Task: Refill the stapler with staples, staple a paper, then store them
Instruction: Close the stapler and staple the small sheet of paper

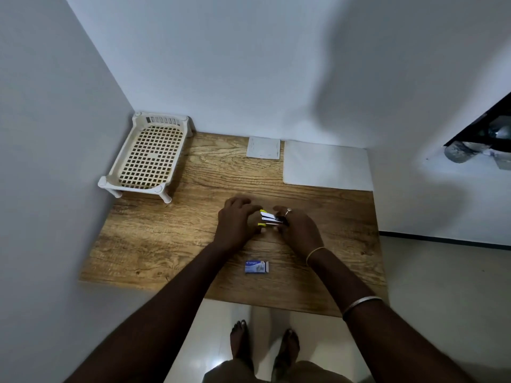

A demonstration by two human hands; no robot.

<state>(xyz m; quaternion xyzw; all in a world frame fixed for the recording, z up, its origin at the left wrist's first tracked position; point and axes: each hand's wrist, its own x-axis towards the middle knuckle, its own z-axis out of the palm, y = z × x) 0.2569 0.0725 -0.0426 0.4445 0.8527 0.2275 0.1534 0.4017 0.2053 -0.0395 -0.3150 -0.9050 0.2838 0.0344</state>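
Evidently refilling: left hand [235, 222] and right hand [298, 230] clasp the open stapler [272, 219]; next, reach for the staple box [256, 267] near it.

Matt wood-grain table [171, 244], glossy plastic lattice basket [150, 153], smooth white paper [326, 164].

Yellow/white stapler [270, 218], blue box [256, 267]

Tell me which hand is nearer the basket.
Left. The left hand is right of the basket and closer to the person; the right hand is farther right, past the stapler.
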